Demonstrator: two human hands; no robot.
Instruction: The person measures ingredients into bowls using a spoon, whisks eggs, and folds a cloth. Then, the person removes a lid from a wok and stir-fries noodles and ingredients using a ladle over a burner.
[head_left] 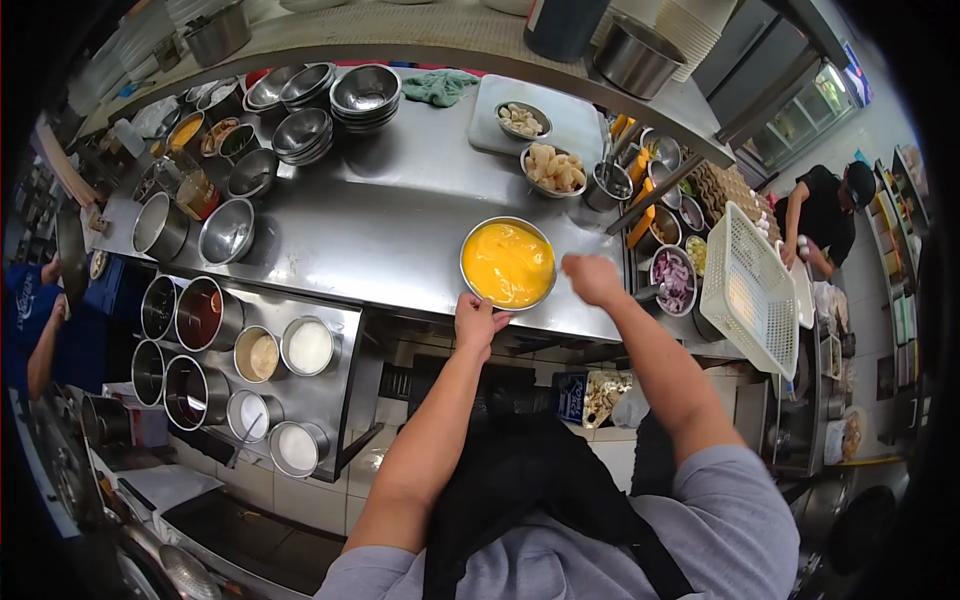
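A round metal bowl (463, 270) stands near the front edge of the steel counter, filled with bright yellow beaten egg (507, 262). My left hand (478, 325) grips its near rim, thumb and fingers at the lower left. Just off the right side of the bowl is my right hand (592, 279), its fingers curled closed and slightly blurred. Whatever it may hold is hidden. Behind the egg bowl sits a bowl of pale peeled chunks (553, 168). A smaller bowl of pale pieces (522, 121) rests on the white cutting board (489, 100).
Stacked metal bowls (365, 92) stand at the back left. Several metal pots (208, 312) fill a lower shelf. To the right are a bowl of chopped red onion (673, 280), a white plastic basket (750, 300) and egg trays (735, 190). Co-workers stand left (40, 320) and right (825, 210).
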